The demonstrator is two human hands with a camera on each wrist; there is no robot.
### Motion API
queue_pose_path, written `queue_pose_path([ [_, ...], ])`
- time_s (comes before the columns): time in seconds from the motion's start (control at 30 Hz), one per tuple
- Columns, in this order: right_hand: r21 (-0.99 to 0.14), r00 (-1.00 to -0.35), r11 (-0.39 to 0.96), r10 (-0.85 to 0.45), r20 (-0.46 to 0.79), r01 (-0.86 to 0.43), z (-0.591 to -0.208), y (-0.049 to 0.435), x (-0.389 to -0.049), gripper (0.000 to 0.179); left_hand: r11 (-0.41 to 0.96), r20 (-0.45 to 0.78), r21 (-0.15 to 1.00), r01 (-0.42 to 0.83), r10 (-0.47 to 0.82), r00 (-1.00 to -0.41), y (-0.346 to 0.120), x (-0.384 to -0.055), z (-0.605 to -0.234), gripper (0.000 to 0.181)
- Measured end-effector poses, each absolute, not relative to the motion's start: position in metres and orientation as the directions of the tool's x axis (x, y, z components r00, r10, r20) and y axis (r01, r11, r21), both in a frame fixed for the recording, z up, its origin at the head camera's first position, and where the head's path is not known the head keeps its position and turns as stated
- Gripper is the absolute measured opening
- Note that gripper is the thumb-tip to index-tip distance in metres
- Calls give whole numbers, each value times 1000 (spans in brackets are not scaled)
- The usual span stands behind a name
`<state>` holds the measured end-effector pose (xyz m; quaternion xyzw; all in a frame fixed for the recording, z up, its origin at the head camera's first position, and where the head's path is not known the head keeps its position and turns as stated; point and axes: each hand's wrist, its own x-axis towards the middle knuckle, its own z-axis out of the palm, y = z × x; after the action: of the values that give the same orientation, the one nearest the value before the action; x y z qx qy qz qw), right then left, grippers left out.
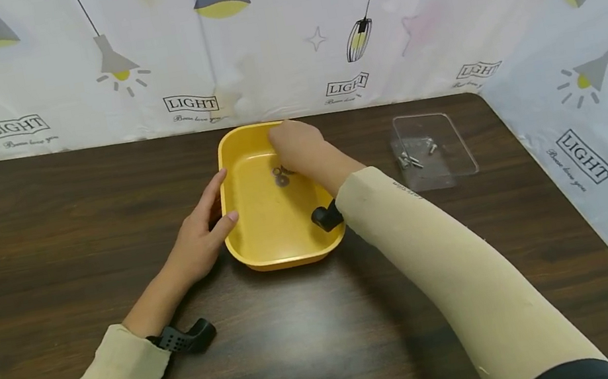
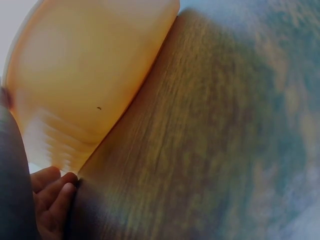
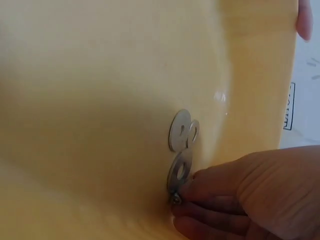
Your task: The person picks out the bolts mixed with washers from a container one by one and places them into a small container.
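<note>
A yellow plastic bin (image 1: 263, 236) stands on the dark wood table. My left hand (image 1: 194, 241) holds its left side, with thumb and index fingertips at the rim and the other fingers against the outer wall, as the left wrist view shows. My right hand (image 1: 299, 146) reaches into the bin's far right part. In the right wrist view, its thumb and fingers pinch at a small shiny metal part (image 3: 176, 198), mostly hidden by the fingertips. Beside them on the bin floor lie a large flat washer (image 3: 180, 170), another large washer (image 3: 179, 131) and a smaller washer (image 3: 194, 132).
To the right of the bin sits a clear plastic box (image 1: 429, 178) with several metal screws (image 1: 410, 160) in it. A white printed sheet (image 1: 281, 52) hangs behind the table and along its right side.
</note>
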<state>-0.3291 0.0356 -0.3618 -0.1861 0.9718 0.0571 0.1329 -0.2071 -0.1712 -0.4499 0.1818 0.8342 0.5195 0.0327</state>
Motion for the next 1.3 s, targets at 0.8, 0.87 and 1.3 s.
queue_pose_path([
  [0.8, -211, -855, 885, -458, -244, -415, -355, 45, -328, 12, 414, 131, 870, 267, 327, -936, -170, -205, -450, 67],
  [0.87, -228, -846, 875, -476, -241, -427, -352, 46, -328, 15, 420, 127, 869, 264, 326, -937, -170, -205, -450, 68],
  [1.3, -361, -870, 834, -482, -107, -418, -312, 59, -308, 22, 416, 127, 870, 264, 328, -936, -169, -206, -449, 67],
])
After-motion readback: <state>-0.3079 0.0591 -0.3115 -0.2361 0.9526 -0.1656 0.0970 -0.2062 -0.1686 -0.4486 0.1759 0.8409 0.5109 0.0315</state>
